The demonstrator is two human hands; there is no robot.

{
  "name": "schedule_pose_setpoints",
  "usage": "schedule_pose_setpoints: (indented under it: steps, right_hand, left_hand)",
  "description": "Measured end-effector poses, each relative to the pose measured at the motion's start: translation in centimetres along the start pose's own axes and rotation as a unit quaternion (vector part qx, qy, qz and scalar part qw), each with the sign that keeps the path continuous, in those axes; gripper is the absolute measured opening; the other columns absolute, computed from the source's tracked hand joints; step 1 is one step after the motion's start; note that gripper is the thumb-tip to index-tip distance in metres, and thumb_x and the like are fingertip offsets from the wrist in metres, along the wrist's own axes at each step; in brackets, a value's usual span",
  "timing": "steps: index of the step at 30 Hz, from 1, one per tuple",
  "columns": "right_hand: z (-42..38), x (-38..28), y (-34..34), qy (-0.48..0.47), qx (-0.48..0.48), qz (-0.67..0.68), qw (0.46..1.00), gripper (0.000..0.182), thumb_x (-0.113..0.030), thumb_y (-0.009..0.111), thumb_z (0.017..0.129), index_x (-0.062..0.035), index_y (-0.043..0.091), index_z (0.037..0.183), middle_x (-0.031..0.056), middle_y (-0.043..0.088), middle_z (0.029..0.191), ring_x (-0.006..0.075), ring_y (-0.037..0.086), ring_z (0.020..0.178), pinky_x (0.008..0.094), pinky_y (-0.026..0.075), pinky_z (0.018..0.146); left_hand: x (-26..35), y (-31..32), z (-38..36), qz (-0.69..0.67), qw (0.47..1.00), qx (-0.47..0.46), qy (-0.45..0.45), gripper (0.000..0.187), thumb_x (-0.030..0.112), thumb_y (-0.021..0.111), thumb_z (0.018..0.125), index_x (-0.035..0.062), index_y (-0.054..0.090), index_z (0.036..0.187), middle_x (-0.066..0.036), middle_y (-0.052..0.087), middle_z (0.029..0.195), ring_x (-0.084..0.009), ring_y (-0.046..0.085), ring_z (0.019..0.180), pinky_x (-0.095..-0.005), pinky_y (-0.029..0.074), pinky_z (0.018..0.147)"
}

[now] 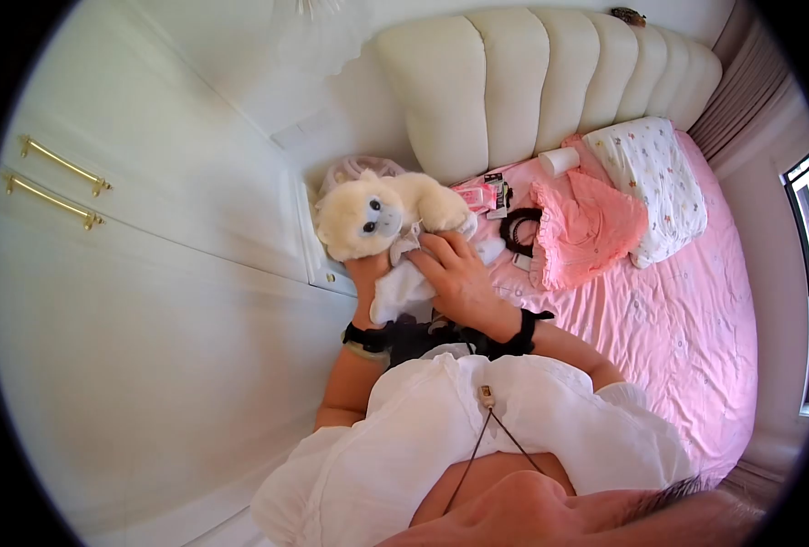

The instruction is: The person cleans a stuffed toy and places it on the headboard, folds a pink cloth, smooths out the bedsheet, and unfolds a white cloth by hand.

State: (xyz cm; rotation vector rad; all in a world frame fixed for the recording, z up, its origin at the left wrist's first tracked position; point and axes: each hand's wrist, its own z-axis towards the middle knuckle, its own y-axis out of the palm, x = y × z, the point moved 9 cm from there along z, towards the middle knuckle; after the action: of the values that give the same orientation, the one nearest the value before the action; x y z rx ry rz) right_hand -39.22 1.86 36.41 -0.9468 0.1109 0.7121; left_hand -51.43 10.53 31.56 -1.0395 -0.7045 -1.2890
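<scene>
A cream plush monkey [365, 219] with a grey muzzle and dark eyes lies tilted in front of me, its head to the left. My left hand [368, 269] holds it from below, at the head; most of those fingers are hidden behind the toy. My right hand [464, 284] bends over the toy's chest, its fingertips drawn together at a pale ribbon [408, 239] by the neck. Beneath the right hand hangs a white cloth [397, 294], partly covered by that hand. Both wrists wear black straps.
Pink bedding [678, 337] covers the bed, with a pink ruffled fabric piece [591, 232], a patterned pillow [651, 187], a white cup [560, 162], black rings [517, 228] and a pink packet [477, 196] on it. White cabinet doors [149, 301] stand at left.
</scene>
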Motion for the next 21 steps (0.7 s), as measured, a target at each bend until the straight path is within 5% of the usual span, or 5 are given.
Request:
schedule_pose_setpoints:
  steps: [5,8,14,18,21]
  right_hand:
    - [-3.2,5.5,0.5,0.104,-0.037,0.016,0.994,0.052,0.001,0.062,0.059,-0.005,0.06,0.11,0.0119,0.056,0.111,0.0338,0.053,0.103,0.0423,0.046,0.083]
    - [-6.8,11.9,0.1,0.208,-0.025,0.089,0.974,0.049,0.003,0.061,0.062,-0.0025,0.06,0.11,0.0137,0.056,0.112,0.0374,0.056,0.098,0.0411,0.048,0.083]
    - [-1.5,8.7,-12.3,0.167,0.288,0.114,0.936,0.047,0.008,0.062,0.064,0.0013,0.058,0.111,0.0176,0.057,0.114,0.0387,0.056,0.101,0.0384,0.046,0.088]
    - [2.0,4.4,-7.8,0.013,0.037,0.105,0.994,0.054,0.006,0.063,0.061,0.0,0.058,0.115,0.0174,0.053,0.123,0.0371,0.049,0.113,0.0424,0.041,0.096]
    - [0.5,5.6,-5.2,0.03,0.009,0.104,0.994,0.054,0.004,0.062,0.065,-0.0017,0.058,0.118,0.0177,0.055,0.123,0.0372,0.05,0.112,0.0413,0.042,0.096]
  left_hand:
    - [-2.7,-2.4,-0.5,-0.143,0.977,0.155,-0.018,0.04,-0.002,0.07,0.077,-0.0001,0.058,0.115,-0.009,0.061,0.114,-0.0181,0.059,0.102,-0.0341,0.047,0.089]
    - [-2.8,-2.9,0.4,-0.278,0.944,0.134,-0.116,0.054,-0.007,0.067,0.075,0.0008,0.047,0.125,-0.009,0.055,0.121,-0.0205,0.056,0.109,-0.0344,0.049,0.091]
    - [-3.5,0.1,-0.3,-0.247,0.953,0.067,-0.162,0.056,-0.006,0.068,0.075,0.0014,0.046,0.126,-0.009,0.056,0.121,-0.0204,0.056,0.108,-0.0349,0.049,0.092]
    - [-1.0,1.7,0.2,-0.026,1.0,-0.012,-0.012,0.05,-0.002,0.067,0.077,0.0004,0.049,0.123,-0.008,0.056,0.12,-0.0202,0.056,0.108,-0.034,0.048,0.092]
    - [-3.1,1.1,0.2,-0.196,0.977,0.028,-0.081,0.042,0.0,0.062,0.081,-0.0003,0.051,0.122,-0.009,0.057,0.119,-0.0201,0.057,0.106,-0.0335,0.048,0.092]
